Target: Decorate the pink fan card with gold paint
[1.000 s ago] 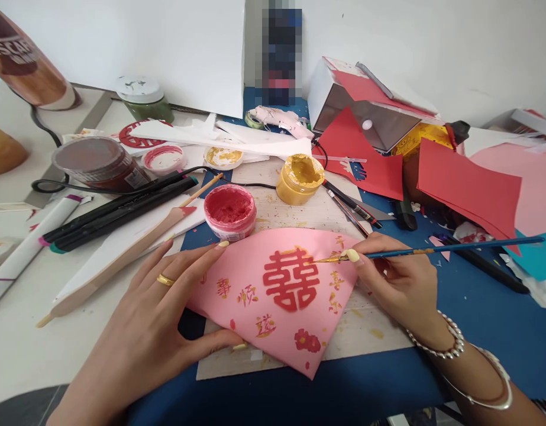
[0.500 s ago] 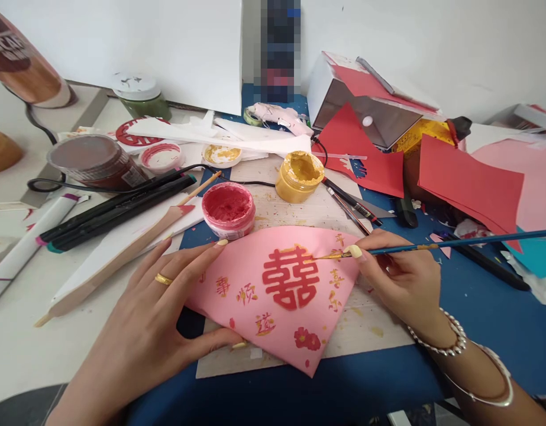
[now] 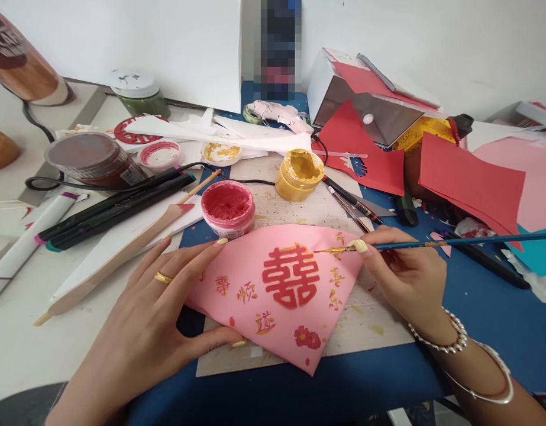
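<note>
A fan-shaped pink paper [image 3: 255, 266] lies in front of me with a red double-happiness character [image 3: 292, 277], some gold along its upper strokes, and smaller characters and red flowers around it. My left hand [image 3: 166, 307] holds the paper's left end, fingers at the upper edge and thumb at the lower one. Between the thumb and fingers of my right hand [image 3: 403, 272] is a slim blue paintbrush [image 3: 468, 240]. Its gold-coloured tip is close to the upper right of the red character; whether it touches the paper I cannot tell.
Behind the paper stand an open red paint jar [image 3: 228, 207] and an open yellow paint jar [image 3: 300, 173]. Black markers [image 3: 122, 207] and a wooden stick [image 3: 122, 260] lie at left. Red paper [image 3: 472, 183], a grey box [image 3: 365, 100] and a pink glue gun [image 3: 279, 113] are farther back.
The brush and my right hand have shifted slightly to the right, and the tip has drawn a little away from the red character. My left hand stays in place.
</note>
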### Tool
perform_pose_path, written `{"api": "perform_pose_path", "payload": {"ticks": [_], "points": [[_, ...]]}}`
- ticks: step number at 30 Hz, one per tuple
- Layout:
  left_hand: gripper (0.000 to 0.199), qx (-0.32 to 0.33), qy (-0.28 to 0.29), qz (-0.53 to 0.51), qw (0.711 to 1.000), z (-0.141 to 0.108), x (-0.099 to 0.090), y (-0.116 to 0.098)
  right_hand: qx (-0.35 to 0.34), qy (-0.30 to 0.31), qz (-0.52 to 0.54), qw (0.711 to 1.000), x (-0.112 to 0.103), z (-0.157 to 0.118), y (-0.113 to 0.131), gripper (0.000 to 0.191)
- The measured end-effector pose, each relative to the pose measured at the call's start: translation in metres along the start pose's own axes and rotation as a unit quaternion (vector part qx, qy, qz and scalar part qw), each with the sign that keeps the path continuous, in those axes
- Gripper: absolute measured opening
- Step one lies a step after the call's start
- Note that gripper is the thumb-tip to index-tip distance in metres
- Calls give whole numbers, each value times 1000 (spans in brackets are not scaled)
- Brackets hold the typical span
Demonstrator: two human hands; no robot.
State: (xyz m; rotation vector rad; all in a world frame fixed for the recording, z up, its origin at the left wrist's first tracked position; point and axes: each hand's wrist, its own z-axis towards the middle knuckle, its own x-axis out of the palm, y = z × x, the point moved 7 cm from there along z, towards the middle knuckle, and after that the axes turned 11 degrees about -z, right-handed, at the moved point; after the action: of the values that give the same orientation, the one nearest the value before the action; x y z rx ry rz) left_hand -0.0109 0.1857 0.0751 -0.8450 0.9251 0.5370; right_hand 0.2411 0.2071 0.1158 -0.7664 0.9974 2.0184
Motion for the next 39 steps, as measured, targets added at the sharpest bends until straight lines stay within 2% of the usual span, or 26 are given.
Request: {"api": "perform_pose_path", "payload": {"ticks": [5, 10, 39], "points": [[86, 2, -2, 2, 1000, 0, 0, -1, -27, -5, 24, 999, 1, -1, 4, 8], [84, 10, -5, 20, 1000, 0, 1, -2, -18, 16, 49, 998, 5, -1, 4, 8], [84, -6, 1, 3, 1000, 0, -1, -2, -33, 27, 45, 998, 7, 1, 10, 9]]}}
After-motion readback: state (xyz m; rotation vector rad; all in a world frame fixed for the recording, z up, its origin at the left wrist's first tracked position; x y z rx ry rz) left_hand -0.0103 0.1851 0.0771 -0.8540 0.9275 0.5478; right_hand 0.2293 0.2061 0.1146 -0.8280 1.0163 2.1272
